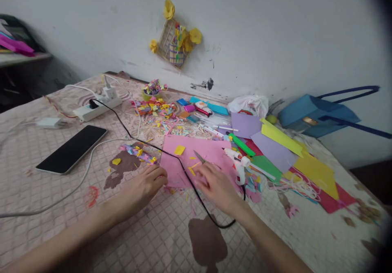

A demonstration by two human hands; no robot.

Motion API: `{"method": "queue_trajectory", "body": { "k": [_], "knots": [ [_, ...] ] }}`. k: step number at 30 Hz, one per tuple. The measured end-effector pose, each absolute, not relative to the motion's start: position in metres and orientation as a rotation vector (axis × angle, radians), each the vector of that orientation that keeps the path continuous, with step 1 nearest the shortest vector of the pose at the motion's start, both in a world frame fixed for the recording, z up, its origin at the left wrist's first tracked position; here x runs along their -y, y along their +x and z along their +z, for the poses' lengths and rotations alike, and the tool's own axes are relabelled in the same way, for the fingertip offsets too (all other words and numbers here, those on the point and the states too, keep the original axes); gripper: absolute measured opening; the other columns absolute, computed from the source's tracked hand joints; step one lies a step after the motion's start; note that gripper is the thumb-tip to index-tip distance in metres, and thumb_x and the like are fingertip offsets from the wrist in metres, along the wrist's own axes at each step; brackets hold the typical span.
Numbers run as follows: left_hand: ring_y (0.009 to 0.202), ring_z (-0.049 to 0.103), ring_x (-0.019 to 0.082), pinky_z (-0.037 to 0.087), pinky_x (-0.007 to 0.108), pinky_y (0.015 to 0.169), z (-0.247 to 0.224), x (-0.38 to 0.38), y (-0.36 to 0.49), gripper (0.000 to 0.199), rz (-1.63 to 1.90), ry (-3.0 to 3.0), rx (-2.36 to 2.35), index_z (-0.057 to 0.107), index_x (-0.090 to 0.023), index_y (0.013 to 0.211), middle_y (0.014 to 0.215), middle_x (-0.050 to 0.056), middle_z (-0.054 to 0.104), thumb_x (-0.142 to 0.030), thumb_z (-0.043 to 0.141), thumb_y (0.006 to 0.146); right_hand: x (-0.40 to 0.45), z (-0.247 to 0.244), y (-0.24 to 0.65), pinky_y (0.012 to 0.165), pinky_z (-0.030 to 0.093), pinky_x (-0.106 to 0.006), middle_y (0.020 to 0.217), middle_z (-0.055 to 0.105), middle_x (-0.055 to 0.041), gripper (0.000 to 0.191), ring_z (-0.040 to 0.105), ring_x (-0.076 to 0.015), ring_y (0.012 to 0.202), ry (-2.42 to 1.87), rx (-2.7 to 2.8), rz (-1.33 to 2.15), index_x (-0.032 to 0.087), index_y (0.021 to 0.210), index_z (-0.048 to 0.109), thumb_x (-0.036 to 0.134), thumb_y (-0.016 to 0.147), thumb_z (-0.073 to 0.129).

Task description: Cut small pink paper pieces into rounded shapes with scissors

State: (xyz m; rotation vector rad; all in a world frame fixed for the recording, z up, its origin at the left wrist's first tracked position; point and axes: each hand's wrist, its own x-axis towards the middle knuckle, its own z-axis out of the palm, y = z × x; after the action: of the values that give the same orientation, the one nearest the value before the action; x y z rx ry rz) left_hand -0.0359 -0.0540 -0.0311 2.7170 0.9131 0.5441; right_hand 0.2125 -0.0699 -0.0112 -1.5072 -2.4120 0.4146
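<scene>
Both bare hands rest low over a pink sheet (196, 144) lying mid-way along the surface (147, 240), short of its far edge. The left hand (152, 181) is at the sheet's near left corner, fingers bent; from here I can't tell whether they pinch anything. The right hand (219, 187) is over the sheet's right half with its fingers curled, and a scissors blade (199, 157) pokes out past them toward the far edge. Whether the fingers grip the handles, I can't make out.

A yellow scrap (179, 150) lies on the sheet, left of the blade, with narrow yellow strips (191, 169) between the hands. A black cord (190, 179) crosses the sheet between the hands and loops under the right forearm to a white glue gun (240, 169), just beside the right hand. Just beyond the left hand lies a bundle of purple and yellow scraps (139, 154); a dark-screened phone (72, 149) is further toward the left edge, and a white power strip (98, 109) is near the far left corner. Toward the right edge, coloured sheets (277, 148) overlap beside a tangle of white string (298, 188), and a blue bag (315, 120) sits by the far right corner.
</scene>
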Motion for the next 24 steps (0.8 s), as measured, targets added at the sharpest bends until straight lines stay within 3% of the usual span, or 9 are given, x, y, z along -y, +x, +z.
{"method": "queue_trajectory", "body": {
  "k": [5,10,17,21,24],
  "knots": [
    [0.097,0.050,0.018,0.042,0.034,0.085,-0.030,0.057,-0.038,0.019,0.516,2.609,-0.930,0.054,-0.017,0.099,0.104,0.005,0.057,-0.006,0.043,0.089,0.103,-0.020,0.216,0.068,0.044,-0.027,0.098,0.054,-0.0026,0.023,0.056,-0.0174,0.085,-1.407,2.700,0.611,0.021,0.101,0.054,0.011,0.079,0.056],
    [0.096,0.054,0.018,0.044,0.036,0.086,-0.038,0.060,-0.041,0.021,0.691,2.621,-0.928,0.053,-0.018,0.107,0.101,0.005,0.061,-0.010,0.041,0.091,0.101,-0.024,0.208,0.061,0.042,-0.025,0.089,0.057,-0.0006,0.008,0.057,-0.0148,0.075,-1.352,2.705,0.560,0.020,0.085,0.057,0.012,0.084,0.054],
    [0.090,0.058,0.018,0.049,0.032,0.080,-0.042,0.071,-0.046,0.021,0.730,2.613,-0.964,0.054,-0.020,0.105,0.096,0.004,0.063,-0.012,0.043,0.089,0.065,-0.027,0.200,0.080,0.041,-0.032,0.101,0.058,-0.0069,0.012,0.054,-0.0201,0.093,-1.575,2.386,0.349,0.019,0.095,0.053,0.012,0.089,0.044],
    [0.089,0.059,0.017,0.050,0.030,0.080,-0.041,0.076,-0.046,0.021,0.738,2.613,-0.924,0.054,-0.021,0.104,0.094,0.002,0.065,-0.012,0.043,0.089,0.057,-0.035,0.193,0.076,0.041,-0.034,0.088,0.063,-0.0051,0.011,0.058,-0.0228,0.085,-1.642,2.353,0.308,0.019,0.094,0.055,0.016,0.083,0.056],
    [0.087,0.060,0.017,0.050,0.030,0.080,-0.040,0.078,-0.044,0.020,0.725,2.628,-0.885,0.056,-0.020,0.101,0.093,0.002,0.066,-0.013,0.042,0.089,0.054,-0.040,0.188,0.073,0.041,-0.033,0.083,0.064,-0.0051,0.011,0.060,-0.0222,0.079,-1.691,2.325,0.288,0.018,0.094,0.055,0.015,0.083,0.053]
  ]
}}
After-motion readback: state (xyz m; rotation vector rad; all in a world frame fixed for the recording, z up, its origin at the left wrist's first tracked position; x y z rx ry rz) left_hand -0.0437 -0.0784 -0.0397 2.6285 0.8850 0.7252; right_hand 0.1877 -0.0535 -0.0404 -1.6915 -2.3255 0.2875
